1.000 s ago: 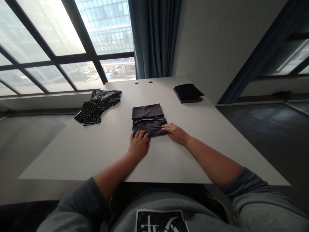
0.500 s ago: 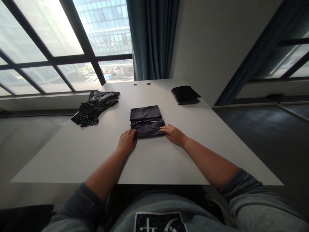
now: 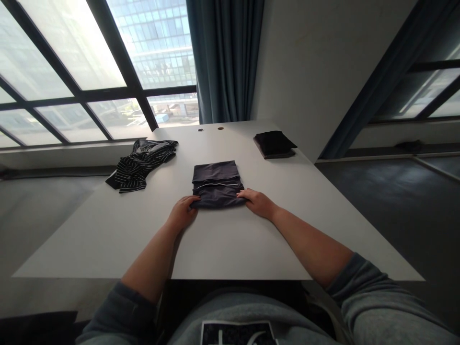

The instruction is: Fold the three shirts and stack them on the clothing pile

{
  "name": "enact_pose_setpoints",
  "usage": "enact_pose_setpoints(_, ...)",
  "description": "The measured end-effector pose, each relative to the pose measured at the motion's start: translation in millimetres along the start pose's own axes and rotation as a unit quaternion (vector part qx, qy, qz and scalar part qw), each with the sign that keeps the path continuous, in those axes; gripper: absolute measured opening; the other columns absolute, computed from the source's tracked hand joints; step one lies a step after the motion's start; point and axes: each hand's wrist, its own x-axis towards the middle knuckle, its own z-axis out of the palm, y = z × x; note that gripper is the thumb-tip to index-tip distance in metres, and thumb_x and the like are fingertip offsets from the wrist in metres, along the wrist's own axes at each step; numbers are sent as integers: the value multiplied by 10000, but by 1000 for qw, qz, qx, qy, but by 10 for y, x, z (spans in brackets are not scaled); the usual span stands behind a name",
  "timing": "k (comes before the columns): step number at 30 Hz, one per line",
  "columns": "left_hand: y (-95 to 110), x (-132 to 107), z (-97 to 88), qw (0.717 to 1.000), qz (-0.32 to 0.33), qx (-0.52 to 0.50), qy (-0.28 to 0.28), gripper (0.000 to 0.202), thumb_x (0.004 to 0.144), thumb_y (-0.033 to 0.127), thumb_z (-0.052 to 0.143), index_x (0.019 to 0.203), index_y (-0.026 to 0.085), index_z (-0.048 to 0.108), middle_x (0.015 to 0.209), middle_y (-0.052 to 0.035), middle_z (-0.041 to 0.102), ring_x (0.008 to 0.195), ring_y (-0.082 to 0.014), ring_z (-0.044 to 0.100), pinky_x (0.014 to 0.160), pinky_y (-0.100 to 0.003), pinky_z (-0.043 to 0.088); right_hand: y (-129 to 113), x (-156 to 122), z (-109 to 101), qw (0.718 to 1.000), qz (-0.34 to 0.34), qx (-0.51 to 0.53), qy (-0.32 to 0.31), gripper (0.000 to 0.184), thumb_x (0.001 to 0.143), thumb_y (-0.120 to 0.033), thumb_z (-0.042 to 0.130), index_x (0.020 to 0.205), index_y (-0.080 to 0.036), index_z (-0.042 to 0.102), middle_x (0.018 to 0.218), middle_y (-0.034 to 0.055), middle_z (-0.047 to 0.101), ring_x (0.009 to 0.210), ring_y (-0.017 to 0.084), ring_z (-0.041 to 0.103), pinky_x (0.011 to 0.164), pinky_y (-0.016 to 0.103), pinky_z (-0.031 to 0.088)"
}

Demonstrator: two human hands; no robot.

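Folded dark cloth sits ctr frame on white table, near edge running left-right, just ahead of both hands. L hand curls on near-left corner, R hand on near-right, equally close. Pinching or just pressing: can't tell. Striped heap upper left, black folded pile upper right, both well apart.

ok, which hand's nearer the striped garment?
Left. The left hand touches the dark folded cloth at its near-left corner, toward the striped garment; the right hand is at the near-right corner, farther off.
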Motion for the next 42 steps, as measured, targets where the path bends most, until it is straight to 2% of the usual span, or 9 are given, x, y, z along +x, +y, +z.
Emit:
enact_pose_setpoints(4,121,-82,-117,1000,10,6,-13,373,855,206,582,1198,245,723,1247,-53,761,1148,-248,709,1069,-414,534,-171,-69,-178,999,2,30,-32,403,873,-76,569,1201,-244,734,1224,58,760,1201,231,695,1162,471,473)
enact_pose_setpoints(8,322,-245,-274,999,11,37,-24,337,925,269,579,1238,255,702,1161,-54,782,965,-237,744,968,-407,564,-400,-181,-418,995,23,55,-84,377,890,-117,573,1204,-244,737,1172,53,768,1087,222,724,1008,380,559)
enact_pose_setpoints(15,694,-665,-536,996,52,4,-73,244,962,350,578,1152,265,704,1074,-39,794,896,-216,752,836,-338,581,-785,-475,-759,983,65,107,-134,302,919,-197,610,1189,-270,724,1127,23,777,994,217,727,904,318,551)
enact_pose_setpoints(20,838,-715,-726,993,20,-49,-105,206,936,359,596,1071,246,704,940,-27,781,693,-162,704,585,-246,538,-915,-508,-895,975,98,152,-131,214,967,-348,618,1112,-241,733,991,32,767,864,206,702,800,311,539)
enact_pose_setpoints(24,720,-450,-748,993,-17,-85,-79,255,929,405,610,1087,219,684,856,-20,755,666,-163,687,609,-260,542,-809,-302,-857,963,148,215,-58,249,938,-401,628,1048,-202,730,909,40,736,816,206,675,756,323,548)
enact_pose_setpoints(28,435,-101,-627,989,-61,-131,-34,333,912,461,619,1116,203,667,854,-24,742,744,-193,702,703,-308,565,-587,-5,-703,943,202,265,2,284,917,-422,627,1056,-185,698,876,36,723,771,189,667,688,298,553)
enact_pose_setpoints(31,223,134,-511,983,-97,-152,-37,351,904,507,614,1077,210,686,853,-21,743,757,-200,697,710,-315,554,-408,194,-553,935,239,260,24,252,916,-408,606,1035,-200,685,798,19,713,685,176,644,582,262,517)
enact_pose_setpoints(37,-29,434,-290,985,-133,-94,-59,358,908,535,570,966,216,723,730,-5,709,704,-205,665,687,-318,506,-118,395,-253,959,259,104,52,180,921,-323,604,982,-194,713,852,45,756,747,193,670,684,277,512)
enact_pose_setpoints(42,-173,485,-97,992,-114,22,-41,326,939,485,561,1016,230,749,919,-49,745,815,-233,658,784,-356,498,45,374,-77,967,249,-52,21,190,945,-343,624,1039,-214,726,873,53,749,799,222,671,736,303,489)
